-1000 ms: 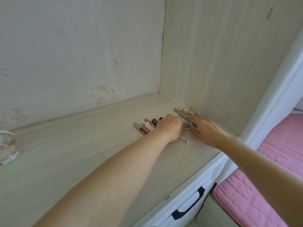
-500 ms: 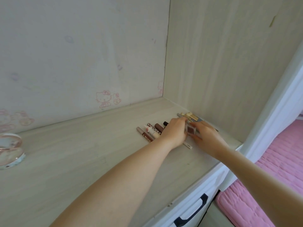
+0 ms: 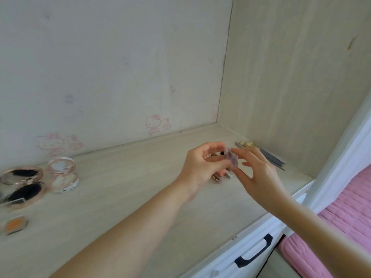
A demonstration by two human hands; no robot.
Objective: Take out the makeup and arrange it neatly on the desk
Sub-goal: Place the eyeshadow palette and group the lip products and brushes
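The pale wooden desk (image 3: 124, 197) carried open round compacts (image 3: 40, 177) at its left end and brushes (image 3: 261, 152) along the right wall. Above the pencils (image 3: 218, 177), the left hand (image 3: 202, 167) and right hand (image 3: 259, 177) pinched between their fingertips a small clear pinkish makeup case (image 3: 231, 159), raised off the surface.

Surface: pale wood-grain desk (image 3: 124, 197), set in an alcove; white front edge at lower right
Far left: two open round compacts (image 3: 22, 181), (image 3: 63, 175), side by side; a small orange hexagonal pan (image 3: 16, 227) nearer the front
Right of centre: pencils (image 3: 217, 177) lying together, partly hidden
Right corner: brushes (image 3: 261, 153) laid along the side wall
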